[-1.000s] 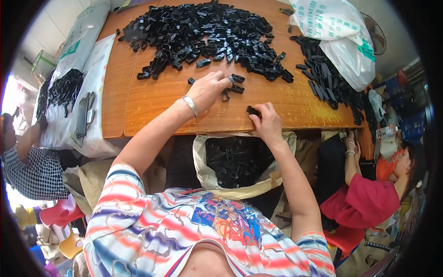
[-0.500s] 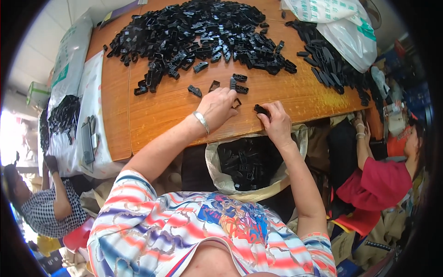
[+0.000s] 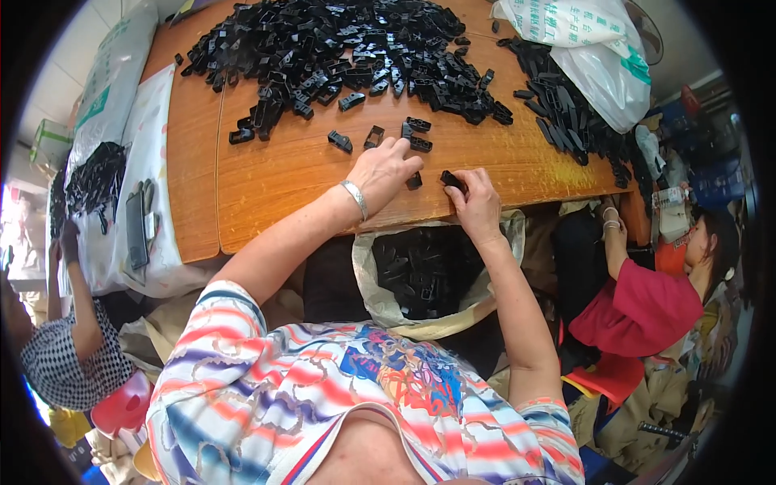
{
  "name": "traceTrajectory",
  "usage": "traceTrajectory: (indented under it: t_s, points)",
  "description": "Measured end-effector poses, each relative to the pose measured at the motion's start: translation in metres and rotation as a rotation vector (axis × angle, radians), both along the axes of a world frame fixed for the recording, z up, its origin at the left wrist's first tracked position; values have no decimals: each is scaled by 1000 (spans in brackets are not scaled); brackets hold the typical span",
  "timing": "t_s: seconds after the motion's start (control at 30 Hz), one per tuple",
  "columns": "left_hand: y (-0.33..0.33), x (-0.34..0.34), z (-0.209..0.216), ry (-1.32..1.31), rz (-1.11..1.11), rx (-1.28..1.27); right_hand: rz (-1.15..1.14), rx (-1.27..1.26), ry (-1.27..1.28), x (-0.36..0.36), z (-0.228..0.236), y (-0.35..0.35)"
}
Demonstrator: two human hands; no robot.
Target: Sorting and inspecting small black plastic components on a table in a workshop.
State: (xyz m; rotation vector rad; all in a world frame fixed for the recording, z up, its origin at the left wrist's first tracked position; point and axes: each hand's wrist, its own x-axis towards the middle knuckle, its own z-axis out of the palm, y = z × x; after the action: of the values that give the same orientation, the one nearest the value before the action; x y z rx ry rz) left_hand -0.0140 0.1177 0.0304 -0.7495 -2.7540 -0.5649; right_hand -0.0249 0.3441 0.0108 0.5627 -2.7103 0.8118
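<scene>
My left hand [image 3: 386, 174], with a silver bracelet at its wrist, is over the table with fingers bent and drawn together. A small black plastic part [image 3: 415, 181] shows at its thumb side and appears to be in its grip, though the fingers partly hide the contact. Just past the fingertips lie a few similar black parts [image 3: 418, 124], and two more, a hollow part [image 3: 373, 137] and a block-like part [image 3: 339, 141], are to their left. Near the table's front edge, my right hand [image 3: 477, 202] pinches a dark black plastic part [image 3: 453, 180] between thumb and fingers.
A large heap of black parts [image 3: 347, 61] covers the far table [image 3: 283, 186]. Longer black strips [image 3: 566, 113] lie at right beside a white bag [image 3: 598, 73]. Below the table edge, an open sack [image 3: 368, 283] holds black parts. Co-workers sit at left [image 3: 77, 347] and right [image 3: 638, 307].
The whole view has shifted slightly, so the table sits higher. The part by my left thumb has come a little nearer to the front edge. My right hand keeps its part.
</scene>
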Motion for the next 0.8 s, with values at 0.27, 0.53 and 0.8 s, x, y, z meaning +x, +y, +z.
traceTrajectory:
  t_s: [0.27, 0.53, 0.8]
  points:
    - [0, 10, -16, -30, 82, 240, 144, -158, -156, 0, 19, -8]
    - [6, 19, -18, -126, 308, 275, 387, -153, -45, -12, 16, -35]
    - [5, 19, -22, -142, 308, 279, 468, 157, 69, -8, 16, -35]
